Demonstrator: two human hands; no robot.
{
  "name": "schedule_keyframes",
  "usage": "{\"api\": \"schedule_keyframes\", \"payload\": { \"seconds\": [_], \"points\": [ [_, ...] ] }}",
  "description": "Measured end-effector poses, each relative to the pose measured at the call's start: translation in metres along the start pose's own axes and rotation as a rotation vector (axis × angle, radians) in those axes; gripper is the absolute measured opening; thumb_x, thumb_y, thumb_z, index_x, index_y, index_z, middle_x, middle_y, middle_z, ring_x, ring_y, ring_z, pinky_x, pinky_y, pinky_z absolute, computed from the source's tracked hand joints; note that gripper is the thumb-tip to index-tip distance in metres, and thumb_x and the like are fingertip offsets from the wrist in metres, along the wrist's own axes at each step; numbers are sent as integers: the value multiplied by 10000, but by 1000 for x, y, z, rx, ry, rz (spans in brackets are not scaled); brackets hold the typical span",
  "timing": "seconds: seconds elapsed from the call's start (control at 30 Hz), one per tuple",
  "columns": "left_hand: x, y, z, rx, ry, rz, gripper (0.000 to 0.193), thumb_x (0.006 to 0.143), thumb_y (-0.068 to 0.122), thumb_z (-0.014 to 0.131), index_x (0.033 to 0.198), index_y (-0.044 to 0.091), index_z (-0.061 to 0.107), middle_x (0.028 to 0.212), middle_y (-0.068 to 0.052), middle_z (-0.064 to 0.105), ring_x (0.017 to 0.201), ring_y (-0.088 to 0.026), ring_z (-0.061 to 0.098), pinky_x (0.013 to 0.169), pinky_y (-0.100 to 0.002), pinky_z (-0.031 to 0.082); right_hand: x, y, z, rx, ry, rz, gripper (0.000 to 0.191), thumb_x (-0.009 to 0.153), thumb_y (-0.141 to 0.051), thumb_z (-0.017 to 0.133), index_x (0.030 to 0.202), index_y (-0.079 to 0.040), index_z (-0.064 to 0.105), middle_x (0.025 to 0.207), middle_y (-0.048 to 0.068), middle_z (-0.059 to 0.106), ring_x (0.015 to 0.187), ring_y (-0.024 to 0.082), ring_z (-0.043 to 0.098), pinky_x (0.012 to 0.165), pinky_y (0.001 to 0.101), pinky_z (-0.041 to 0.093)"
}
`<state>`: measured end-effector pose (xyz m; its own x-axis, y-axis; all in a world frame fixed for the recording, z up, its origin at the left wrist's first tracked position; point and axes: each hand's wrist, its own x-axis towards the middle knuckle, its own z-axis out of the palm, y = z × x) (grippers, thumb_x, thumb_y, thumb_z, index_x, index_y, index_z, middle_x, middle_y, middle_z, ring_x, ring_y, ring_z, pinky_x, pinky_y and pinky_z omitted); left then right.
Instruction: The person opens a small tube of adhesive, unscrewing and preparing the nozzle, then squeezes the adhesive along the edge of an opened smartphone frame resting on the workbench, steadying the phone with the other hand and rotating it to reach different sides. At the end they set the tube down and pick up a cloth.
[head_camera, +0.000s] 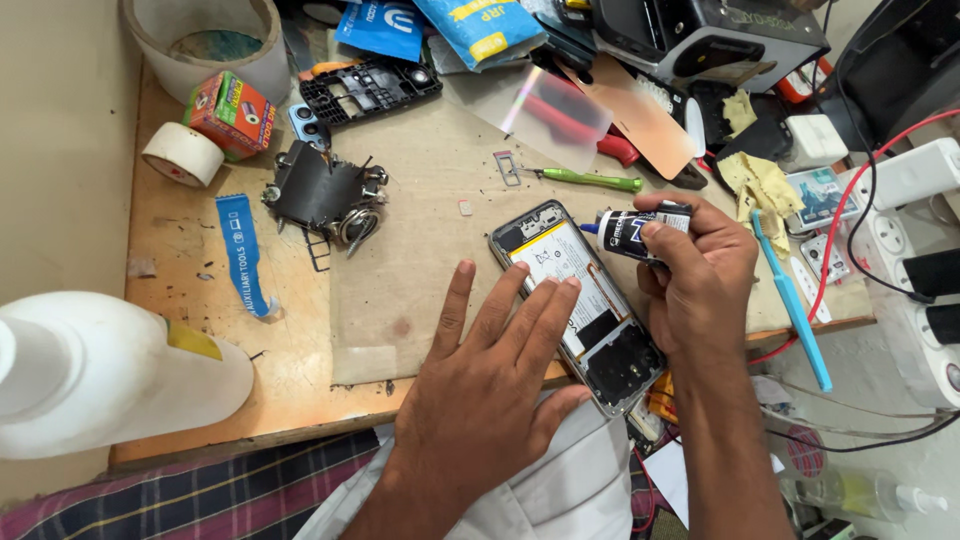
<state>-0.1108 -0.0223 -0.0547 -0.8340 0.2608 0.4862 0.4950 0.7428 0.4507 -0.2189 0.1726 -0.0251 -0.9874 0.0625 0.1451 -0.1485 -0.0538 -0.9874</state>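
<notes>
An opened phone (560, 250) lies back-side up on the brown mat, its white battery and dark lower board exposed. My left hand (490, 380) rests flat beside it, fingertips pressing on the battery area. My right hand (700, 275) holds a small black glue tube (632, 230) tilted, its blue nozzle pointing at the phone's upper right edge.
A green-handled screwdriver (590, 180) and a SIM tray (507, 168) lie above the phone. A black frame part (368, 90), tape rolls (182, 154), a black clip holder (322, 195), a white bottle (110, 370), a blue toothbrush (795, 305) and a power strip (915, 260) surround the mat.
</notes>
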Motion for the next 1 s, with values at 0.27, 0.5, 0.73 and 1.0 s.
{"api": "schedule_keyframes", "payload": {
  "seconds": [0.27,0.5,0.73,1.0],
  "points": [
    [1,0,-1,9,5,-2,839,911,535,604,1541,35,365,1453,-115,559,1467,-316,361,1259,-572,78,-6,-1,-5,-19,32,4,163,883,26,637,1034,55,693,787,45,634,509,29,425,420,196,306],
    [0,0,1,30,-1,-3,852,916,570,581,1544,40,356,1463,-102,549,1475,-307,345,1259,-575,70,-12,-3,-8,-31,57,12,159,877,23,633,1021,43,696,816,38,650,554,32,484,424,192,319],
    [0,0,2,38,7,-4,849,925,579,572,1550,47,354,1493,-82,536,1481,-292,337,1266,-567,65,-20,-5,-10,-8,64,9,168,865,23,621,1014,39,698,880,59,696,573,32,508,419,189,316],
    [0,1,1,55,-12,-12,861,912,590,586,1545,50,368,1486,-65,535,1479,-283,334,1270,-555,57,-26,-4,-15,17,68,10,170,873,23,630,1026,51,698,819,52,640,534,39,456,422,196,305]
  ]
}}
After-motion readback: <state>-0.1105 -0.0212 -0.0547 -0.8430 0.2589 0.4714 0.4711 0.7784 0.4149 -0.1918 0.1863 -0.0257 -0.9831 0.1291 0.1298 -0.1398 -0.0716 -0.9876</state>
